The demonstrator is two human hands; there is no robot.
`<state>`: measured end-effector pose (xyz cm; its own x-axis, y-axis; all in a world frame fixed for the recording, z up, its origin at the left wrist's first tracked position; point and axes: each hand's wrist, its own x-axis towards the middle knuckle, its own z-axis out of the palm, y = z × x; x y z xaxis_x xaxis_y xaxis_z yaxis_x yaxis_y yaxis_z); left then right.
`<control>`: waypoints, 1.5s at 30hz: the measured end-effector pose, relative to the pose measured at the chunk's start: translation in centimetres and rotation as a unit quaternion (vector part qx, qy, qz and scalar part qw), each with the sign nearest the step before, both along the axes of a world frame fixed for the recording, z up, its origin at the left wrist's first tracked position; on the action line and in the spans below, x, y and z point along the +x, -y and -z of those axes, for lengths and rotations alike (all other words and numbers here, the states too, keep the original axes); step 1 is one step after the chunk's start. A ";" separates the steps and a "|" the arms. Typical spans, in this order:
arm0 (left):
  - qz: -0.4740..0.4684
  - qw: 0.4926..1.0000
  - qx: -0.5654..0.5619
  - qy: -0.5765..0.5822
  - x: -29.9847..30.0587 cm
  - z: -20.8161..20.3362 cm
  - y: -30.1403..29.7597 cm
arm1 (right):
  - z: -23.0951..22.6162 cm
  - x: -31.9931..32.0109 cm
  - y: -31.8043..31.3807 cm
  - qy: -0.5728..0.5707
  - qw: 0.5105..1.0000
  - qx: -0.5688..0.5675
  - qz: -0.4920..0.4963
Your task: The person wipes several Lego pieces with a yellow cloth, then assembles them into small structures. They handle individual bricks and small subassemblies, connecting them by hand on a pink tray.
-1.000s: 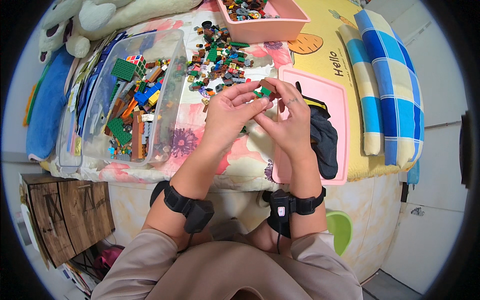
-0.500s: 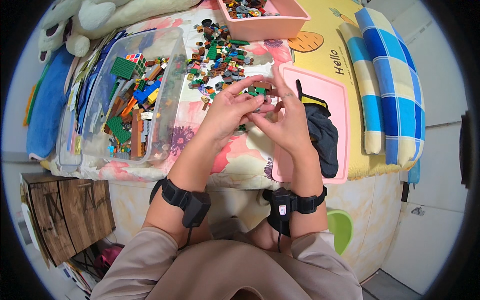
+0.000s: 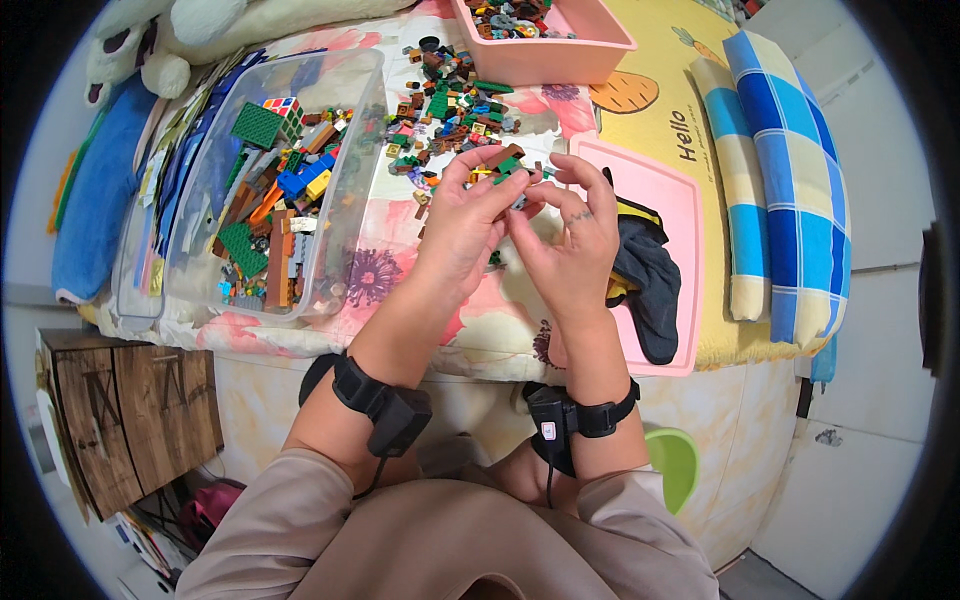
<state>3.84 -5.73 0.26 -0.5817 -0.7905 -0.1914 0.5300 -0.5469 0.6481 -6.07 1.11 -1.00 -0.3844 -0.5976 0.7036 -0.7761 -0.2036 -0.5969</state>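
Between my hands, above the bed, is a small toy brick assembly (image 3: 509, 162) of brown, green and grey pieces. My left hand (image 3: 462, 222) grips it, thumb and fingers on its left side. Bent close against its right and lower side, my right hand (image 3: 572, 235) pinches the assembly near a grey part. Fingers hide much of the assembly. Just beyond the hands, a spread of loose toy bricks (image 3: 455, 115), mostly green, brown and grey, lies on the flowered bedsheet (image 3: 400, 275).
On the left a clear plastic box (image 3: 345, 220) holds bricks and a puzzle cube (image 3: 287, 112). A pink bin (image 3: 560, 62) of bricks stands at the back. Right of my hands, dark cloth (image 3: 650, 290) lies on a pink lid (image 3: 685, 240), with checked cushions (image 3: 775, 170) beyond.
The assembly has turned up, so its brown and green pieces show more above my left fingers. My right fingers have curled in from a more outstretched pose.
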 end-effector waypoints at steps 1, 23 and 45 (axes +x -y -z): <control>0.003 1.000 -0.001 -0.001 0.1 -0.1 0.0 | 0.0 0.0 0.1 0.011 1.000 0.001 -0.006; 0.000 0.999 0.038 -0.036 1.0 0.4 1.5 | -0.9 0.0 -0.7 0.060 0.997 0.010 -0.045; -0.015 0.999 -0.035 0.039 1.0 -0.5 1.3 | -0.9 -0.6 -1.2 0.063 0.996 0.032 -0.051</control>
<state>4.89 -6.98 0.77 -0.5437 -0.8200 -0.1785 0.4920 -0.4838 0.7238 -6.63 2.26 -0.13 -0.4022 -0.6802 0.6128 -0.6720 -0.2352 -0.7022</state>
